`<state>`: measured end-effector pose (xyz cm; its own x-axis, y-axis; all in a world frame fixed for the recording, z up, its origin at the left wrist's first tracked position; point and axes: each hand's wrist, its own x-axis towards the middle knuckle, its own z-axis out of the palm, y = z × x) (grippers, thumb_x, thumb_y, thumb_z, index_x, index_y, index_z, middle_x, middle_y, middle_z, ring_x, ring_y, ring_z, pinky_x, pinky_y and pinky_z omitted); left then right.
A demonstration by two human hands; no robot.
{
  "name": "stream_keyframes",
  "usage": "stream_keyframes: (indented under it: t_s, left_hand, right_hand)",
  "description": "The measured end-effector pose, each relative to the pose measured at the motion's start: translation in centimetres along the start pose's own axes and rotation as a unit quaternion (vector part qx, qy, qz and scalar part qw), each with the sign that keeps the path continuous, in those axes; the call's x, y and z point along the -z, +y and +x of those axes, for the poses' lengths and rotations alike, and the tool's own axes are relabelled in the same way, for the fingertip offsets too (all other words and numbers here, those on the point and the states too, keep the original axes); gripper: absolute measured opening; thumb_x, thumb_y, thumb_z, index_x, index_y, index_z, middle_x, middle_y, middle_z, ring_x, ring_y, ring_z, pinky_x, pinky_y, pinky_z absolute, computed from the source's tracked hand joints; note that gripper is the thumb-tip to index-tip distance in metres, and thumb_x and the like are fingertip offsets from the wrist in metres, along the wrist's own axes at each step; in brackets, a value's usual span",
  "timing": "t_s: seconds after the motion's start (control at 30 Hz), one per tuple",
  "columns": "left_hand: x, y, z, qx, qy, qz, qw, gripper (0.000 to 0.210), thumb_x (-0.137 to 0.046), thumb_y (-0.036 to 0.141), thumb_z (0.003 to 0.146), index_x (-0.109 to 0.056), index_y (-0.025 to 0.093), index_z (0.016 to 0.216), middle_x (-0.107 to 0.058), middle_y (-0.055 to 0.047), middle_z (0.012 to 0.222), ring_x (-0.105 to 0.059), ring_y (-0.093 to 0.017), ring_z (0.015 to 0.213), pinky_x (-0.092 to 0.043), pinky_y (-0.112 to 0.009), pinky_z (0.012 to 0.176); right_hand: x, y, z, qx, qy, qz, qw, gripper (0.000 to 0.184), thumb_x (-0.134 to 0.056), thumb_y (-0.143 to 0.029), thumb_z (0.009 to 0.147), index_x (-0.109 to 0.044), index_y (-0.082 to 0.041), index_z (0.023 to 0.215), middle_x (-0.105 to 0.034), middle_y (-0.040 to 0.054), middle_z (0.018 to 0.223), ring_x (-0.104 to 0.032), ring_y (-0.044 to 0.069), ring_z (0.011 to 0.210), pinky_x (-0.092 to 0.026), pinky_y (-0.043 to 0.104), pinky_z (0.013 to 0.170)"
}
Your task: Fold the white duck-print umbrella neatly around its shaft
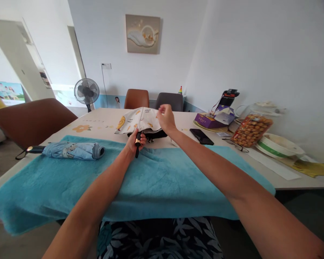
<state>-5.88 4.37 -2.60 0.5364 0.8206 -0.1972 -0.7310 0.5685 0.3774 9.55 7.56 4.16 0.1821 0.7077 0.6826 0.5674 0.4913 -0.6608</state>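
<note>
A white umbrella [137,118] with yellow cartoon prints is partly folded, its canopy loose and pointing away from me. My left hand [135,141] is wrapped round its black and gold handle, near the far edge of the blue towel. At the canopy's right side, my right hand [166,117] has its fingers curled and pinched together at the fabric's edge. Whether cloth is between those fingertips is hard to see. A rolled light blue umbrella [72,150] with a black handle lies on the left of the towel.
The blue towel [162,176] covers the table's near side. A black phone [201,136], glasses [235,144], a purple tissue box [209,121], a jar of nuts [252,127] and a white-green bowl [279,145] stand on the right. Chairs and a fan [86,91] are beyond.
</note>
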Motion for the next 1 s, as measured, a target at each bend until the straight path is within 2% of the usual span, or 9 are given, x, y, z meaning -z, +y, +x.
stream_keyframes:
  t_s: [0.17, 0.27, 0.33, 0.53, 0.67, 0.77, 0.87, 1.0]
  left_hand:
    - [0.1, 0.1, 0.0, -0.023, -0.036, -0.012, 0.999, 0.036, -0.034, 0.046, 0.096, -0.040, 0.018, 0.073, -0.041, 0.003, 0.053, -0.038, -0.007, 0.038, -0.030, -0.015, 0.030]
    - [-0.1, -0.1, 0.1, -0.030, -0.034, 0.010, 0.999, 0.038, -0.031, 0.047, 0.096, -0.041, 0.018, 0.074, -0.041, 0.003, 0.052, -0.038, -0.007, 0.038, -0.030, -0.016, 0.030]
    - [-0.1, -0.3, 0.2, -0.028, -0.026, 0.018, 0.999, 0.038, -0.031, 0.047, 0.096, -0.042, 0.018, 0.075, -0.041, 0.003, 0.052, -0.037, -0.007, 0.038, -0.030, -0.016, 0.030]
    - [0.2, -0.7, 0.3, -0.028, -0.018, 0.037, 0.999, 0.038, -0.032, 0.048, 0.096, -0.042, 0.018, 0.074, -0.042, 0.002, 0.052, -0.038, -0.007, 0.038, -0.030, -0.016, 0.030]
    - [0.0, -1.1, 0.2, -0.023, -0.026, 0.079, 0.996, 0.040, -0.030, 0.048, 0.096, -0.043, 0.017, 0.074, -0.041, 0.003, 0.052, -0.037, -0.006, 0.037, -0.029, -0.016, 0.029]
    - [-0.1, -1.4, 0.0, -0.018, -0.039, 0.097, 0.994, 0.041, -0.030, 0.047, 0.096, -0.044, 0.016, 0.074, -0.040, 0.003, 0.053, -0.036, -0.006, 0.037, -0.029, -0.016, 0.029]
    - [-0.3, -1.6, -0.1, -0.014, -0.036, 0.107, 0.994, 0.040, -0.031, 0.047, 0.096, -0.045, 0.016, 0.074, -0.040, 0.003, 0.053, -0.035, -0.007, 0.037, -0.028, -0.016, 0.028]
    - [-0.4, -1.8, 0.0, -0.002, -0.022, 0.130, 0.991, 0.041, -0.031, 0.047, 0.096, -0.044, 0.017, 0.072, -0.039, 0.003, 0.052, -0.034, -0.007, 0.036, -0.027, -0.016, 0.027]
  right_hand:
    - [2.7, 6.5, -2.9, -0.153, 0.095, -0.044, 0.983, 0.020, -0.042, -0.014, 0.070, -0.039, -0.020, 0.089, -0.051, 0.0097, 0.099, -0.051, 0.021, 0.097, -0.040, 0.037, 0.091]
    - [3.1, 9.0, -5.4, -0.199, 0.091, -0.049, 0.974, 0.020, -0.041, -0.015, 0.071, -0.041, -0.019, 0.090, -0.053, 0.0110, 0.099, -0.052, 0.022, 0.097, -0.041, 0.037, 0.091]
    - [3.0, 9.7, -6.7, -0.191, 0.073, -0.051, 0.977, 0.022, -0.045, -0.017, 0.071, -0.044, -0.018, 0.093, -0.054, 0.0121, 0.103, -0.053, 0.022, 0.100, -0.042, 0.037, 0.091]
    - [2.6, 9.7, -8.1, -0.141, -0.050, -0.059, 0.987, 0.033, -0.057, -0.023, 0.074, -0.048, -0.017, 0.105, -0.060, 0.0118, 0.111, -0.058, 0.023, 0.107, -0.044, 0.035, 0.092]
    - [2.7, 9.4, -8.3, -0.152, -0.086, -0.091, 0.980, 0.040, -0.058, -0.027, 0.080, -0.045, -0.017, 0.116, -0.064, 0.0114, 0.110, -0.061, 0.024, 0.105, -0.045, 0.037, 0.090]
    - [2.9, 9.0, -8.4, -0.127, -0.123, -0.120, 0.977, 0.041, -0.059, -0.028, 0.081, -0.045, -0.018, 0.118, -0.065, 0.0115, 0.112, -0.062, 0.026, 0.105, -0.046, 0.038, 0.088]
    - [3.0, 8.6, -8.4, -0.131, -0.137, -0.144, 0.971, 0.040, -0.055, -0.031, 0.084, -0.044, -0.018, 0.120, -0.065, 0.0122, 0.113, -0.062, 0.028, 0.104, -0.046, 0.039, 0.087]
    - [3.2, 8.4, -8.3, -0.166, -0.115, -0.161, 0.966, 0.035, -0.046, -0.030, 0.090, -0.043, -0.015, 0.121, -0.066, 0.0144, 0.110, -0.063, 0.029, 0.102, -0.047, 0.038, 0.083]
